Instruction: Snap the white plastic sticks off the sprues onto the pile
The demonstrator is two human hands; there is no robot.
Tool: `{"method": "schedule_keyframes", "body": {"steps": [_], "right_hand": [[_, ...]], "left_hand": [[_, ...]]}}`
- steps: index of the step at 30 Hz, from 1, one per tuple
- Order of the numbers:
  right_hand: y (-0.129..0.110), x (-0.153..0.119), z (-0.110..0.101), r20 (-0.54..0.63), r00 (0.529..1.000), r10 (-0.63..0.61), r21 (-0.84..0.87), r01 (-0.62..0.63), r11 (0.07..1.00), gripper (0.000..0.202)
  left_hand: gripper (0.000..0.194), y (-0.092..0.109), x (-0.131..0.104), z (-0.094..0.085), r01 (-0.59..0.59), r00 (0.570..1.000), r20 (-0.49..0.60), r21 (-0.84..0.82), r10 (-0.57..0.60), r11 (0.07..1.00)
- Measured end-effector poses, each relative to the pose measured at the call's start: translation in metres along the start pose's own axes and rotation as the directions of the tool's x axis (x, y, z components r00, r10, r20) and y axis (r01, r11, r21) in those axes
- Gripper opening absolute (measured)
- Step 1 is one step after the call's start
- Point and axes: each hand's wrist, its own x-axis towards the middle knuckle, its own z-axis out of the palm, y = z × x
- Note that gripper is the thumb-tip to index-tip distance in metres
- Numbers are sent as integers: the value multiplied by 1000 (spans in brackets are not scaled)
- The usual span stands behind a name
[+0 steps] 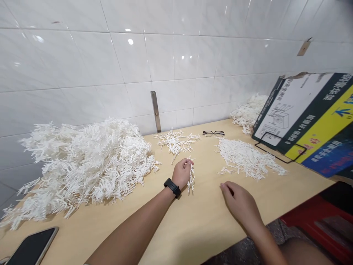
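My left hand [182, 173], with a black watch on its wrist, is closed on a white branched twig-like piece [191, 180] that hangs down from the fingertips. To its right, my right hand [239, 200] is held over the table's front part, thumb and fingers pressed together; whatever they may hold is hidden. Just beyond my left hand lies a small loose group of branched white pieces [178, 141]. A large heap of the same white pieces [96, 162] rises at the left. Beyond my right hand, short white pieces [246, 156] are spread in a flatter pile.
Eyeglasses [213, 133] lie near the wall. A phone [31, 247] rests at the table's [204, 224] front left. At the right stand a printed cardboard box [306, 121] and a black wire frame [289, 161]. More white pieces [249, 110] lie behind the box. A red stool [317, 217] is below.
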Motion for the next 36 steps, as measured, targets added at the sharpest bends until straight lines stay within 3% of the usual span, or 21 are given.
{"method": "schedule_keyframes", "body": {"steps": [4, 7, 9, 12, 15, 19, 22, 24, 27, 29, 31, 33, 36], "right_hand": [[-13, -28, 11, 112, 989, -99, 115, 86, 990, 40], [-15, -24, 5, 183, 977, -107, 273, 55, 961, 33], [-9, -8, 1, 180, 978, -109, 301, 51, 952, 34], [11, 31, -6, 161, 975, -153, 160, 127, 979, 37], [38, 74, -17, 221, 953, -205, 80, 192, 978, 34], [52, 104, -29, 133, 990, -42, -125, 59, 990, 38], [27, 102, -27, 43, 995, -91, -70, 94, 993, 38], [-4, 102, -19, 87, 978, -189, 72, 184, 980, 35], [-52, 119, 4, 141, 942, -304, 193, 275, 942, 30], [-74, 138, 23, 87, 939, -331, 232, 304, 924, 28], [-82, 155, 43, -18, 954, -299, 272, 292, 917, 29], [-80, 164, 59, -108, 973, -205, 326, 229, 917, 30], [-67, 160, 70, -103, 985, -139, 369, 168, 914, 29]], "left_hand": [[23, -3, 0, 2, 3, 1000, 26, 12, -3, 1000], [23, -3, 0, 3, 2, 999, 32, 8, -3, 1000], [22, -3, -1, 3, -1, 999, 32, 8, 1, 1000], [22, -2, -2, 2, 0, 1000, 29, 12, 0, 1000], [22, -1, -3, 2, -10, 999, 38, 19, 9, 1000], [22, 1, -4, 4, -9, 999, 49, 47, 7, 999], [23, 2, -5, 6, -9, 999, 53, 71, 5, 997], [22, 2, -5, 7, -33, 998, 52, 75, 29, 997], [21, 2, -4, 7, -46, 998, 34, 26, 46, 999], [20, 1, -3, 5, -24, 999, -25, -40, 23, 999], [19, 0, -3, 2, 30, 986, -161, -121, -50, 992], [19, 3, -4, -4, 93, 939, -304, -219, -158, 971], [20, 21, 0, -14, 102, 895, -385, -315, -225, 943]]}}
